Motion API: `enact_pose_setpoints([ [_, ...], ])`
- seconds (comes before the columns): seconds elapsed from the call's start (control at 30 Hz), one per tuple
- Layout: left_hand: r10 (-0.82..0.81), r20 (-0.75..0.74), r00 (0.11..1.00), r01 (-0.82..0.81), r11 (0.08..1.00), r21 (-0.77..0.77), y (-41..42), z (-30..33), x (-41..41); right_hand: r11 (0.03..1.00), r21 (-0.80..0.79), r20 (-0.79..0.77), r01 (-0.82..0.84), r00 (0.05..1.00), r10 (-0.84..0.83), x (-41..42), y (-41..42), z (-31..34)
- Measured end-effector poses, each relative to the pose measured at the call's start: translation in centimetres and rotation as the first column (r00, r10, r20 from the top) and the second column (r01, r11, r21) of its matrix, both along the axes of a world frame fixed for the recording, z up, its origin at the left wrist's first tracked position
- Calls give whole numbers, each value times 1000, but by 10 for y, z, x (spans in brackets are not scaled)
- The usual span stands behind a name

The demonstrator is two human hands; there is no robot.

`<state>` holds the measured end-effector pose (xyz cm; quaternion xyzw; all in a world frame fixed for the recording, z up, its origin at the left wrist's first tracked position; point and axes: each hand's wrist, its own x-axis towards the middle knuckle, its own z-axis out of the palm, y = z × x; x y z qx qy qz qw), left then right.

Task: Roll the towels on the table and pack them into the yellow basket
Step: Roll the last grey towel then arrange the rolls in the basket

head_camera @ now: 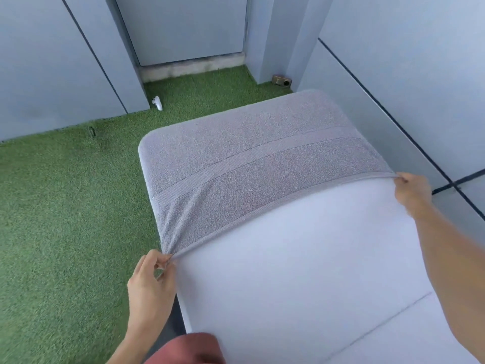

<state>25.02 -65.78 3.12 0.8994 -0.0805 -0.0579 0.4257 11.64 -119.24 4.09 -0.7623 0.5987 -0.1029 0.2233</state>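
A grey towel (252, 158) with a woven band lies spread over the far half of the white table (301, 271) and drapes over its far edge. My left hand (151, 282) pinches the towel's near left corner at the table's left edge. My right hand (412, 193) pinches the near right corner at the table's right side. The towel's near edge is stretched taut between my two hands. No yellow basket is in view.
Green artificial grass (65, 219) covers the floor left of and beyond the table. Grey walls (406, 61) stand close on the right and behind. A small white object (158, 103) lies on the grass by the wall. A door sill (191, 67) is at the back.
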Motion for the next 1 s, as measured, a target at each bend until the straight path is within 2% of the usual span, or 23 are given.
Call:
enact_pose_setpoints([
  [0.13,15,-21,1000,-15,999,-35,9,5,-60,1000,1,-3,-16,1000,16,-57,13,4],
  [0.37,33,-8,999,-33,999,10,34,-4,-168,999,13,22,-35,999,34,-171,25,-7],
  [0.6,108,-2,994,-108,994,-23,57,-6,-308,997,1,64,-75,995,75,-289,46,-15],
  [0.8,132,-23,991,-132,991,-20,80,-10,-421,993,35,34,-110,993,109,-408,62,-21],
  [1.0,152,-15,988,-152,988,-17,97,-9,-507,995,28,101,-95,991,92,-489,84,-26],
])
